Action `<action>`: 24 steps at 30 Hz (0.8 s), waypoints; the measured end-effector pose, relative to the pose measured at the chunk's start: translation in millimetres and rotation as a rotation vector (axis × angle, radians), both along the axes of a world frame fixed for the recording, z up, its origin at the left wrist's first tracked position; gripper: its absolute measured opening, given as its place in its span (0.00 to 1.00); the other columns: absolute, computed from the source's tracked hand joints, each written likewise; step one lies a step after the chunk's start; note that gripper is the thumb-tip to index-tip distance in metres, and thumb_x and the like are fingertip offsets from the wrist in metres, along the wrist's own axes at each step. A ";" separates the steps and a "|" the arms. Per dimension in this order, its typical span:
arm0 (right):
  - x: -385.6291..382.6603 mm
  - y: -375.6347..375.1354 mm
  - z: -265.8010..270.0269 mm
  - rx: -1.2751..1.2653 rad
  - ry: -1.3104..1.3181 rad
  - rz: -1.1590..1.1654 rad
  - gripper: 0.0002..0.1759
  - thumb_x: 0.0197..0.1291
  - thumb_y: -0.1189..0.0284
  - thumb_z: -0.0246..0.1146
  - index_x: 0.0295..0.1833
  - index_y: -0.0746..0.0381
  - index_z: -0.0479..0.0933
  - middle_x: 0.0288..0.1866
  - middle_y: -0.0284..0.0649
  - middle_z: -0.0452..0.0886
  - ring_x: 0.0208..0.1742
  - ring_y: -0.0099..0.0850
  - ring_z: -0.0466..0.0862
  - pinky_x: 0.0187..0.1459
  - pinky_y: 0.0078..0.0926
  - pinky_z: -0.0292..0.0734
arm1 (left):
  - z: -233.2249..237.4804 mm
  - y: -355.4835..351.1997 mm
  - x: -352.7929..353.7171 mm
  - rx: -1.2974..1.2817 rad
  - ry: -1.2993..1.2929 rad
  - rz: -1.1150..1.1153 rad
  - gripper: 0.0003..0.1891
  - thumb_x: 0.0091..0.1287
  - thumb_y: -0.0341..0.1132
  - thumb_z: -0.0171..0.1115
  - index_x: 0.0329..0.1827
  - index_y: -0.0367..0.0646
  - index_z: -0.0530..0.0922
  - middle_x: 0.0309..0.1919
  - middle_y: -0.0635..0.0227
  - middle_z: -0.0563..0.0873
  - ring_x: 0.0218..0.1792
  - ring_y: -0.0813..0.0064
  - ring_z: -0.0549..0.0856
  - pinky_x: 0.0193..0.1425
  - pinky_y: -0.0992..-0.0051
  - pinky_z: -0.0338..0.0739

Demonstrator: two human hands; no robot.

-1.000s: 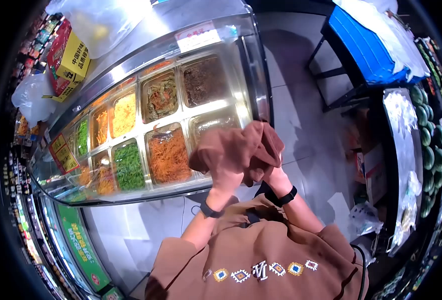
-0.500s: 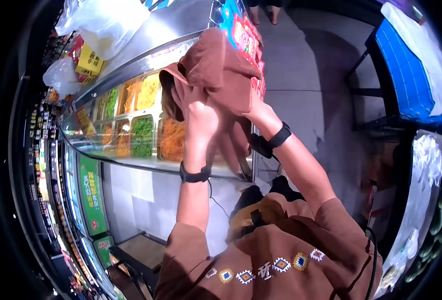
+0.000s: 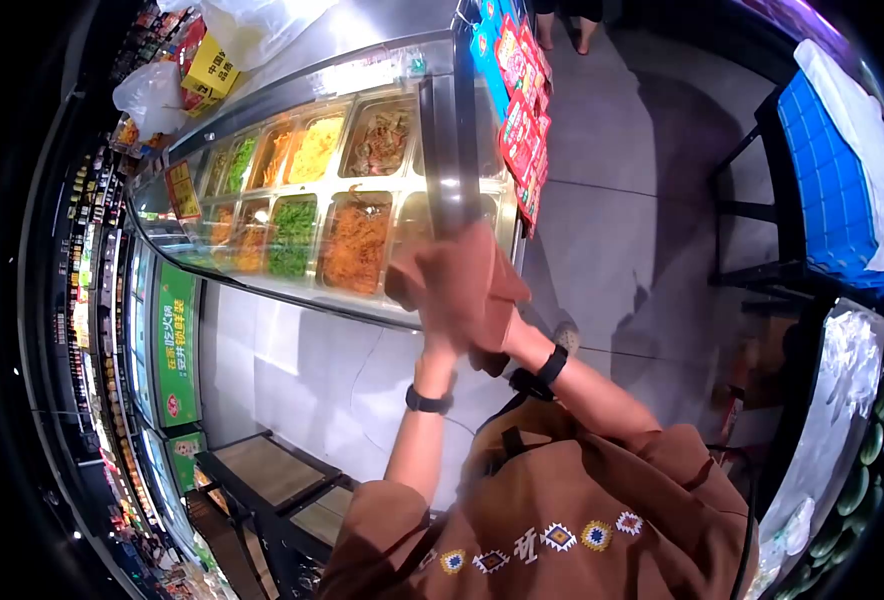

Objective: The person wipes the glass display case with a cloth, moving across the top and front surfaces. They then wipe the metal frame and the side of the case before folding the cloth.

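Observation:
A folded brown cloth [image 3: 482,270] is held by both hands at the near right corner of a glass-fronted food case [image 3: 452,190]. My left hand [image 3: 444,315] is closed on the cloth's left side, blurred by motion. On the right side, my right hand [image 3: 514,335] grips the cloth, its fingers mostly hidden beneath the folds. Each wrist wears a black band. Behind the glass, metal trays hold orange shreds [image 3: 355,245], green pieces [image 3: 292,235], yellow shreds [image 3: 315,150] and a brownish mixed food [image 3: 380,138].
Red snack packets [image 3: 524,130] hang on the case's right end. A blue crate [image 3: 830,180] stands on a black stand at the right, above cucumbers [image 3: 867,440]. Plastic bags [image 3: 152,98] lie at upper left. A person's feet [image 3: 567,40] show at the top.
Both hands have drawn the cloth down and back toward my body, uncovering more trays and the case's right frame. The camera view has shifted slightly.

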State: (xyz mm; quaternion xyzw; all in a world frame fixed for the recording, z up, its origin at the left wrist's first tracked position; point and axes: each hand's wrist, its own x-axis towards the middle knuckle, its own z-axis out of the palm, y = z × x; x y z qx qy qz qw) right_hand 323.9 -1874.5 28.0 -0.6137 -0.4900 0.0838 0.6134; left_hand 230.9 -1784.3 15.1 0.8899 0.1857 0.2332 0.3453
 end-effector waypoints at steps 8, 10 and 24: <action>-30.3 -32.2 -6.2 -0.174 -0.122 0.012 0.12 0.58 0.68 0.60 0.45 0.63 0.75 0.43 0.52 0.79 0.50 0.53 0.75 0.48 0.43 0.73 | -27.2 -46.2 -34.1 -0.212 0.287 0.043 0.33 0.67 0.44 0.61 0.71 0.38 0.64 0.66 0.48 0.68 0.68 0.46 0.65 0.74 0.53 0.57; -29.9 -33.4 -9.0 -0.154 -0.144 0.034 0.12 0.58 0.68 0.60 0.46 0.62 0.76 0.44 0.51 0.79 0.50 0.53 0.75 0.48 0.43 0.74 | -20.9 -51.7 -32.9 -0.222 0.316 0.061 0.33 0.67 0.43 0.62 0.72 0.38 0.63 0.66 0.48 0.68 0.67 0.47 0.65 0.73 0.54 0.57; 126.2 27.2 90.1 0.246 -0.406 0.388 0.11 0.57 0.70 0.63 0.44 0.62 0.79 0.43 0.41 0.79 0.41 0.43 0.75 0.43 0.38 0.68 | 70.6 -39.2 81.8 0.248 -0.358 0.330 0.32 0.62 0.34 0.70 0.67 0.35 0.68 0.56 0.52 0.76 0.59 0.52 0.77 0.61 0.59 0.73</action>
